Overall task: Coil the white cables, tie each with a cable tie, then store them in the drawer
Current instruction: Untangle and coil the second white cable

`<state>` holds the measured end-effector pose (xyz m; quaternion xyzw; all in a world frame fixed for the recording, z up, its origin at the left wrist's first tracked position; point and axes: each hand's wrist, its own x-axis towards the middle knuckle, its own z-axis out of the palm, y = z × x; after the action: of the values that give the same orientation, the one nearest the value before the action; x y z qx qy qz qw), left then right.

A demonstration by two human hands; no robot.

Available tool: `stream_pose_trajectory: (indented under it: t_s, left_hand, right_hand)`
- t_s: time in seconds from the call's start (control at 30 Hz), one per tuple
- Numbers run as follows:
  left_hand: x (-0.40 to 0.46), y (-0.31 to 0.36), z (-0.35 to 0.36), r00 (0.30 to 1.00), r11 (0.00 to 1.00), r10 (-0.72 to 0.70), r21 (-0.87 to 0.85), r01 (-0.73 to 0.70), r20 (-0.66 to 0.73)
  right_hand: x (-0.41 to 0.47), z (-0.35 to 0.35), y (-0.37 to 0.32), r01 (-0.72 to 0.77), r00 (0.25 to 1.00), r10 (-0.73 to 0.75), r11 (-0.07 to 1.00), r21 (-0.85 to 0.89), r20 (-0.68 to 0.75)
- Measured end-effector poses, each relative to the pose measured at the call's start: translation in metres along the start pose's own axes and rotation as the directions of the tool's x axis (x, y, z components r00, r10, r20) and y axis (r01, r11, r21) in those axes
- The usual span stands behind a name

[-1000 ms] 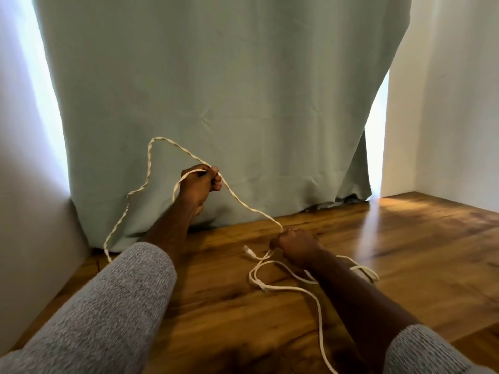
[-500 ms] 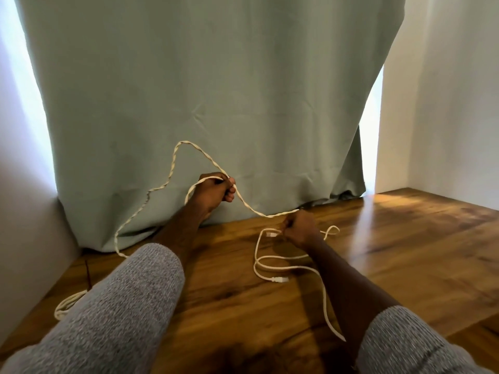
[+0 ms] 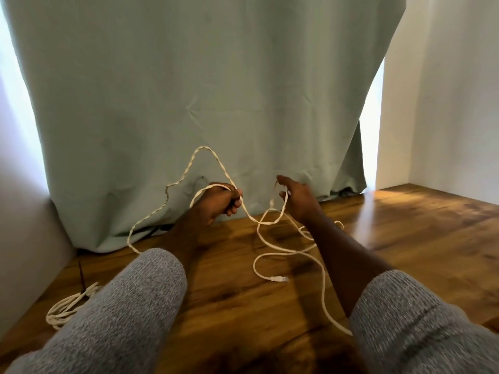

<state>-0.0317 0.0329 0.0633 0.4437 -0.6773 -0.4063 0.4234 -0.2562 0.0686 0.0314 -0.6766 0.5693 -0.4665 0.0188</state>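
A pale green curtain (image 3: 216,90) hangs to the wooden floor (image 3: 405,238) (white walls (image 3: 459,90) beside).

Two hands (image 3: 221,201); white cables (image 3: 286,255): count unclear.

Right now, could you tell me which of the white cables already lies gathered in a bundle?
The bundled cable at the floor's near left, beside the left sleeve. The other cable sprawls in loose loops, gripped by the left hand.

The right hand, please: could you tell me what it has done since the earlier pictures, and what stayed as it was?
The right hand rose off the floor toward the left hand and opened its fist; the cable now drapes over its thumb. The left hand keeps gripping its loop; the connector still lies on the floor.
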Motion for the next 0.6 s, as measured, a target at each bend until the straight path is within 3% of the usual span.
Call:
stream_pose_trajectory:
  t_s: [0.17, 0.3, 0.37, 0.43, 0.53, 0.6]
  left_hand:
    - [-0.01, -0.016, 0.0, 0.977, 0.984, -0.174, 0.059, 0.168, 0.126]
    - [-0.025, -0.024, 0.008, 0.909, 0.924, -0.343, 0.257, 0.282, 0.235]
    - [-0.031, -0.029, 0.016, 0.869, 0.902, -0.381, 0.333, 0.274, 0.316]
    - [-0.033, -0.033, 0.023, 0.824, 0.892, -0.403, 0.374, 0.255, 0.398]
    - [-0.032, -0.035, 0.026, 0.769, 0.887, -0.427, 0.384, 0.256, 0.475]
    - [-0.031, -0.03, 0.025, 0.764, 0.896, -0.414, 0.37, 0.246, 0.495]
  right_hand:
    - [0.004, -0.004, 0.005, 0.046, 0.995, -0.055, 0.993, -0.107, -0.08]
    - [-0.003, -0.009, 0.009, 0.045, 0.981, -0.083, 0.975, -0.217, -0.173]
    - [-0.01, -0.008, 0.016, -0.034, 0.999, 0.025, 0.943, -0.332, -0.032]
    - [-0.016, -0.007, 0.034, -0.122, 0.966, 0.22, 0.855, -0.505, 0.138]
    - [-0.014, -0.013, 0.05, -0.139, 0.817, 0.457, 0.747, -0.65, 0.351]
    - [-0.006, -0.02, 0.043, -0.018, 0.729, 0.494, 0.705, -0.709, 0.473]
